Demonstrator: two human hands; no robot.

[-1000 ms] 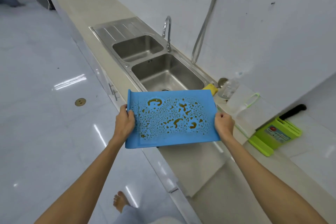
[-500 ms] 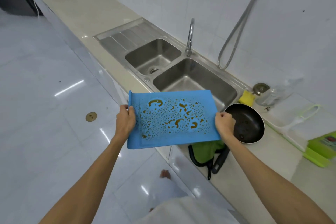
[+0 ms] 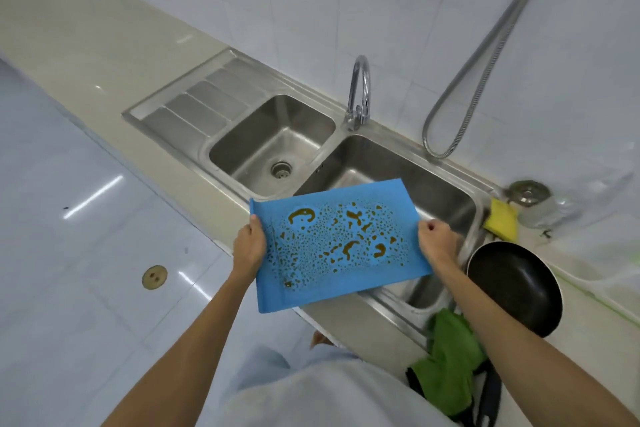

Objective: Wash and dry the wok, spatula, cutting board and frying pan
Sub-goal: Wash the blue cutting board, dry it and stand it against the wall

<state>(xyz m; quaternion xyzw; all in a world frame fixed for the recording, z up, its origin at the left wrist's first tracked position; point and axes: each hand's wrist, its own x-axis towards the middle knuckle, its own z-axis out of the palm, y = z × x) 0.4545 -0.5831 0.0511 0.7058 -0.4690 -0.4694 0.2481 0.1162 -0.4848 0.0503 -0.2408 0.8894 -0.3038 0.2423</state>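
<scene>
Nearest, below and just right of the right-hand grip, a green cloth (image 3: pixel 450 357) lies bunched at the counter edge over a dark handle. The black frying pan (image 3: pixel 516 288) sits on the counter right of that grip, near the wrist, contact unclear. Left hand (image 3: pixel 249 246) grasps the left short edge of the blue cutting board (image 3: pixel 332 243), thumb on top, fingers underneath. Right hand (image 3: pixel 438 244) clenches the opposite edge the same way. The board is held in the air between the two grips, roughly flat, its far side over the right basin of the sink (image 3: pixel 398 166), its top beaded with brown liquid and droplets. Yellow sponge (image 3: pixel 502 224) lies past the right grip on the sink rim. Faucet (image 3: pixel 360 90) stands beyond both grips, behind the basin divider, no water seen running. Wok and spatula not in view. Step, judged: bringing the dirty board to the sink, washing not started. Next move likely needs the board lowered or tilted into the basin under the spout, one hand freed for tap and sponge, without spilling liquid onto the floor.
</scene>
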